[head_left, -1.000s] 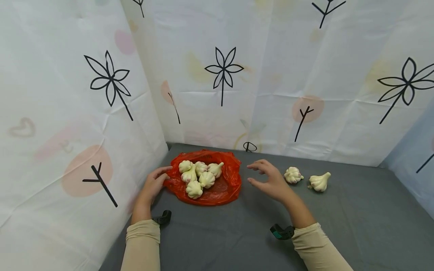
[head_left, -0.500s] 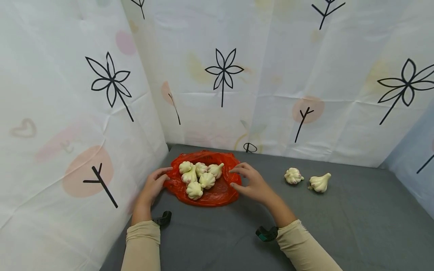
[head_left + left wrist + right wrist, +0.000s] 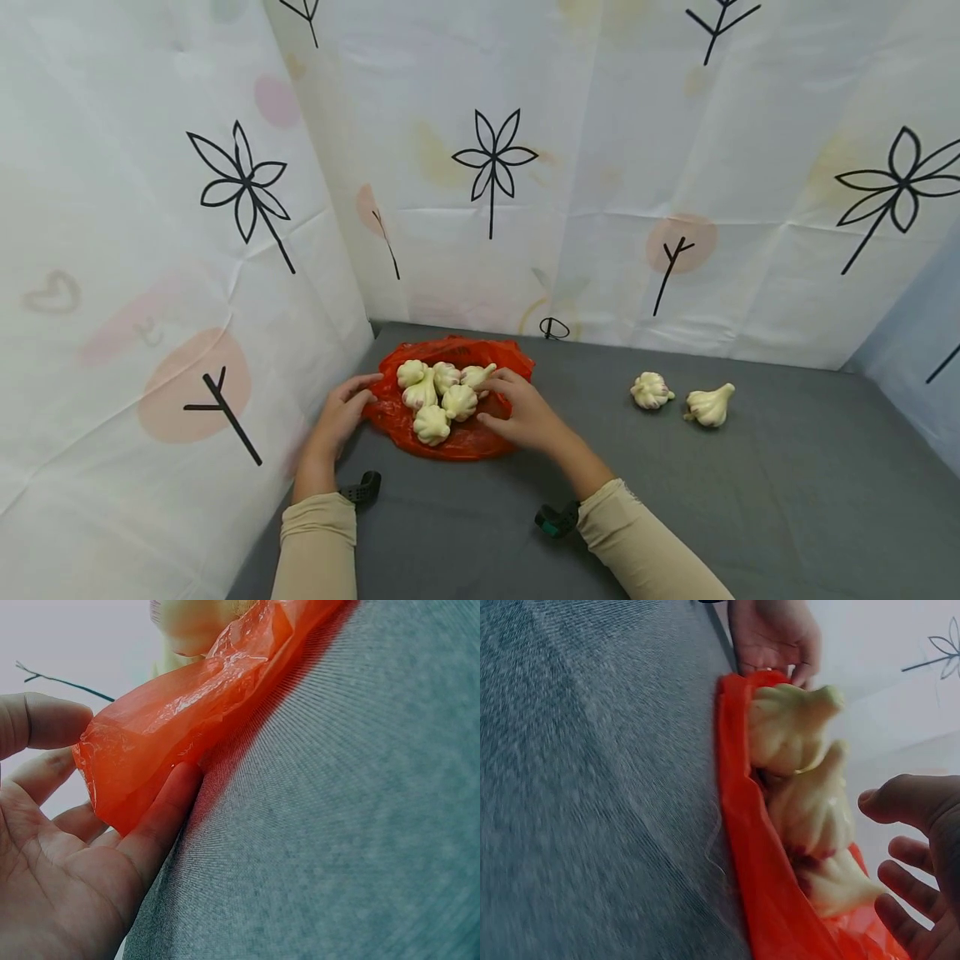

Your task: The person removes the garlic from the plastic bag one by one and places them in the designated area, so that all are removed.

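Observation:
Several pale garlic bulbs (image 3: 432,425) lie together in a red plastic bag (image 3: 480,442) with its mouth spread wide. My left hand (image 3: 342,417) is at the bag's left edge; in the left wrist view the red film (image 3: 150,742) sits between thumb and fingers. Over the bag's right side is my right hand (image 3: 525,417), fingers spread and loosely bent. Its fingertips come right up to the rightmost bulb in the bag, whose stem (image 3: 862,889) points toward them in the right wrist view. Nothing shows between that hand's thumb and fingers.
Two more garlic bulbs, a rounder one (image 3: 651,391) and one with a long stem (image 3: 709,406), lie on the grey cloth (image 3: 810,467) to the right. A white printed curtain (image 3: 600,275) stands behind and another to the left.
My right hand has moved left, from beside the two loose bulbs to over the bag's right part. The left hand has stayed at the bag's left edge.

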`<state>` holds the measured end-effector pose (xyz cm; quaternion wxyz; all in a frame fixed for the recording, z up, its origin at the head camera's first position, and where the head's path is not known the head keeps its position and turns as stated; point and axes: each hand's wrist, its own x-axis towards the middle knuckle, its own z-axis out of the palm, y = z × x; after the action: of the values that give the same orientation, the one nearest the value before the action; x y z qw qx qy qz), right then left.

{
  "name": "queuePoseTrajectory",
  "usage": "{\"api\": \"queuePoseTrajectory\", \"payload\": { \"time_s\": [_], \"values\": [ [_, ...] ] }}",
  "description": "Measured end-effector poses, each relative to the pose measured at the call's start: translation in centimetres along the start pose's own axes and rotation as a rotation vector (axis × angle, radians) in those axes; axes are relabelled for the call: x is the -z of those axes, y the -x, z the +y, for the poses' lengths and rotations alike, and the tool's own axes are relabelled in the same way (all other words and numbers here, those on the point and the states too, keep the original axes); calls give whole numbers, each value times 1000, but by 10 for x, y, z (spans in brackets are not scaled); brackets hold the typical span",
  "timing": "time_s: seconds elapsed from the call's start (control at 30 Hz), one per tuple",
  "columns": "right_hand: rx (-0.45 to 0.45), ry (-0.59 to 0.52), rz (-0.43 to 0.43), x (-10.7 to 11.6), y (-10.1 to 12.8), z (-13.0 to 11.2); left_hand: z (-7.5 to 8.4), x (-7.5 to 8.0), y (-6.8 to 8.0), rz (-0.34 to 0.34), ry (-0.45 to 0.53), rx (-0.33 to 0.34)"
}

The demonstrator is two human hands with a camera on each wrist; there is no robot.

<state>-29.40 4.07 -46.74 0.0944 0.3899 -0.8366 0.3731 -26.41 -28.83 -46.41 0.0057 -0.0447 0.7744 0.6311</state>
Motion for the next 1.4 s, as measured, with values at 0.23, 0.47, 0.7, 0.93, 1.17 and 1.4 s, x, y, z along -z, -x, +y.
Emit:
{"api": "queuePoseTrajectory", "payload": {
  "time_s": [0.23,0.47,0.7,0.93,1.17,1.4],
  "values": [
    [9,-42,-21,-13,-8,-1,-3,0,-2,0,15,0],
    [-23,36,-46,-23,-12,0,-22,2,-15,19,27,-10],
    [-15,127,-59,-29,-15,1,-25,2,-17,36,-10,-44],
    [-28,223,-57,-34,-16,1,-29,1,-18,35,-15,-41],
    [17,270,-7,-36,-18,0,-27,2,-14,31,-29,-16],
    [47,298,18,-35,-19,-2,-25,2,-13,24,-22,-7]
  ]
}}
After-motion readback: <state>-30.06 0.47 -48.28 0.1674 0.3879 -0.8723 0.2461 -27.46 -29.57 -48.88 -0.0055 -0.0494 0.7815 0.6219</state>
